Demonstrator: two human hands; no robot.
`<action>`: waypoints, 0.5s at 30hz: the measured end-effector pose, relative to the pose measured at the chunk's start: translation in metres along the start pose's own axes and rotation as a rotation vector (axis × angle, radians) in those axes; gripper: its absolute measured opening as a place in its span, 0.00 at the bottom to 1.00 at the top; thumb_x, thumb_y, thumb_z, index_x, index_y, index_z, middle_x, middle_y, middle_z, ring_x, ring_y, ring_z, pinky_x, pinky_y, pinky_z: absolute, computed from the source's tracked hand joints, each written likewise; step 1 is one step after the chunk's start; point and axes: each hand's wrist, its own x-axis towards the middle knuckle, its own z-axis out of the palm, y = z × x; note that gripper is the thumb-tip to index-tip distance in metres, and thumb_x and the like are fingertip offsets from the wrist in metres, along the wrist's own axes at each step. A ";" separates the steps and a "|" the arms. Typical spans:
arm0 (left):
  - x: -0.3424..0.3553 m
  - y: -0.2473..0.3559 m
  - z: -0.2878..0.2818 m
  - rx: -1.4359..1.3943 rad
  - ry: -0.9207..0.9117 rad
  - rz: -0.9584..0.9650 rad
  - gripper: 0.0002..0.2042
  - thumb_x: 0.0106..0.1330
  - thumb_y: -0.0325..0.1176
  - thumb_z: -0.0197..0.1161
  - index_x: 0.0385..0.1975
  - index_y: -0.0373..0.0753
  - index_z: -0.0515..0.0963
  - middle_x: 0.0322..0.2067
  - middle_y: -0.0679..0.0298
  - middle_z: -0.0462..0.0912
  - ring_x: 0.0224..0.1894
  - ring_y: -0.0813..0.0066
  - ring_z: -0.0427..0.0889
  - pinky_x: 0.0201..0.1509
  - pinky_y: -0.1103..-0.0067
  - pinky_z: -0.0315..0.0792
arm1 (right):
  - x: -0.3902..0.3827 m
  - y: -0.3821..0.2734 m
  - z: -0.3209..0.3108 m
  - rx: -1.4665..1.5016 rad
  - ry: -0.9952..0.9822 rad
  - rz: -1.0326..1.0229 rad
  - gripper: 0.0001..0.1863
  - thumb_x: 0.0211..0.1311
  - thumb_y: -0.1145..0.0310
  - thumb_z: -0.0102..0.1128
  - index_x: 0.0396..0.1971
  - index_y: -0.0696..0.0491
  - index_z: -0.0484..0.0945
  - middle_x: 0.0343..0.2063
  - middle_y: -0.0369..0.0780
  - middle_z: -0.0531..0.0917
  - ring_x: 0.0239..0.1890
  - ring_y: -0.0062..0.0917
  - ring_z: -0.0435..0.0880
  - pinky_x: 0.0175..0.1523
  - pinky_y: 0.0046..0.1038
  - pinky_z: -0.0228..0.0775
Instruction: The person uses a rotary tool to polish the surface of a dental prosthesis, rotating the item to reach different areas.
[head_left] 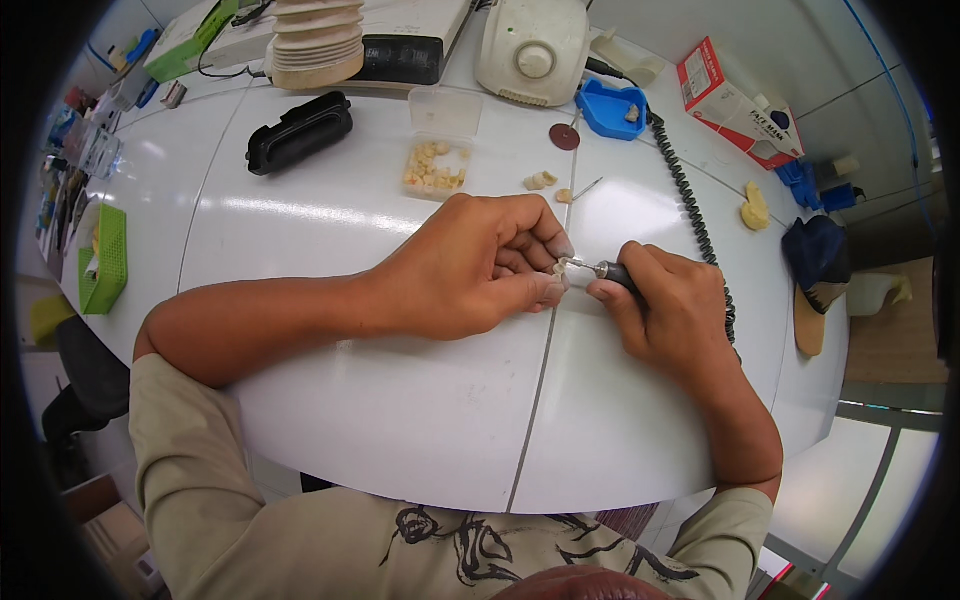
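At the middle of the white table, my left hand pinches a small pale tooth-like piece between thumb and curled fingers. Just to its right, my right hand grips a dark rotary handpiece with a metal nose. Its thin tip points left and meets the pale piece, or nearly so; exact contact is hard to tell. A coiled black cord runs from the back of the table down behind my right hand. Small beige pieces and a thin metal tool lie beyond my hands.
Behind sit an open clear box of several pale pieces, a black case, a red disc, a blue tray, a control unit and a red-white carton. A green basket is left, dark pouch right.
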 end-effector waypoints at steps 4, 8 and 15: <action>0.001 0.000 0.000 -0.023 0.001 -0.004 0.13 0.78 0.20 0.67 0.56 0.26 0.74 0.47 0.52 0.90 0.52 0.71 0.93 0.54 0.79 0.90 | -0.001 0.001 0.001 0.023 -0.020 0.026 0.23 0.72 0.47 0.75 0.30 0.51 0.78 0.20 0.39 0.82 0.19 0.37 0.82 0.24 0.38 0.69; 0.001 0.000 0.000 -0.024 0.000 -0.011 0.13 0.78 0.20 0.68 0.57 0.26 0.74 0.47 0.52 0.90 0.52 0.71 0.93 0.54 0.79 0.90 | 0.000 0.001 0.001 0.014 -0.030 0.017 0.23 0.71 0.48 0.76 0.30 0.51 0.78 0.20 0.39 0.82 0.19 0.37 0.82 0.25 0.38 0.70; 0.000 0.001 0.000 -0.021 0.000 -0.012 0.13 0.78 0.20 0.67 0.57 0.26 0.74 0.47 0.52 0.90 0.52 0.71 0.93 0.54 0.79 0.90 | -0.001 0.001 0.000 0.019 -0.034 0.017 0.23 0.71 0.48 0.76 0.30 0.52 0.79 0.20 0.39 0.82 0.18 0.38 0.81 0.24 0.38 0.69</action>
